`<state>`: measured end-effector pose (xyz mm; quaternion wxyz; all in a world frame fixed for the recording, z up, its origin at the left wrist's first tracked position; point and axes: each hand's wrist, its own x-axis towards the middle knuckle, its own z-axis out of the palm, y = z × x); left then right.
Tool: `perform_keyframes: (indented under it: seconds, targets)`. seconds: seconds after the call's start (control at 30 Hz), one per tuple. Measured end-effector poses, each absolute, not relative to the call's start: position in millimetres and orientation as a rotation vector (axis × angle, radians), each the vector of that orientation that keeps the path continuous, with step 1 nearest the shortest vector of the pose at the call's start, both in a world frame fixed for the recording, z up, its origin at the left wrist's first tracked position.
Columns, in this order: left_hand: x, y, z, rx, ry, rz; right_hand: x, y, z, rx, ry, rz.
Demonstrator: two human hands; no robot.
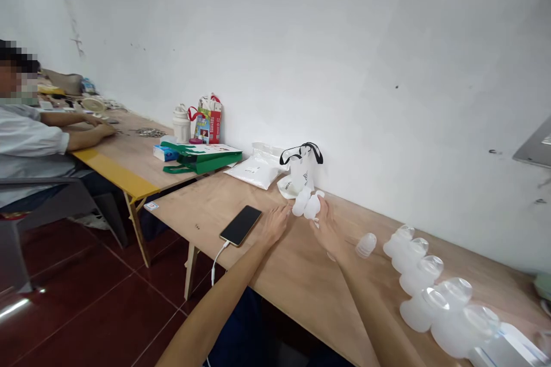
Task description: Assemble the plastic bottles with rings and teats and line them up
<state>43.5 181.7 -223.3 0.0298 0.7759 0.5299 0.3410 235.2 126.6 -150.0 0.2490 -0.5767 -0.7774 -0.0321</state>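
Note:
Several small frosted white plastic bottles (pixel 301 203) stand in a cluster on the wooden table, in front of the bags by the wall. My right hand (pixel 326 222) curls round the right side of this cluster, gripping one frosted bottle (pixel 313 206). Left of the cluster, my left hand (pixel 276 222) lies low over the tabletop with its fingers stretched towards the bottles. Whether its fingertips touch them I cannot tell. A black-screened phone (pixel 241 225) with a white cable lies beside my left hand. Right of my right forearm is a small clear cap-like piece (pixel 366 245).
More frosted bottles with clear caps (pixel 419 275) line the table's right side, near a white box (pixel 508 347). Along the wall are a white plastic packet (pixel 256 172) and a white bag with black handles (pixel 301 169). A co-worker (pixel 34 137) sits at the left table (pixel 124 152).

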Motion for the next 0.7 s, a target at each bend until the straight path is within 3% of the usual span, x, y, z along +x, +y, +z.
perform_keyframes:
  seconds: [0.37,0.7]
  targets:
    - [42,178,-217,2.399,1.63,1.033,196,179,-148,-1.887,-2.119,-0.186]
    - [39,182,-221,2.304,1.581,1.138,190,177,-123,-1.804,-2.12,-0.14]
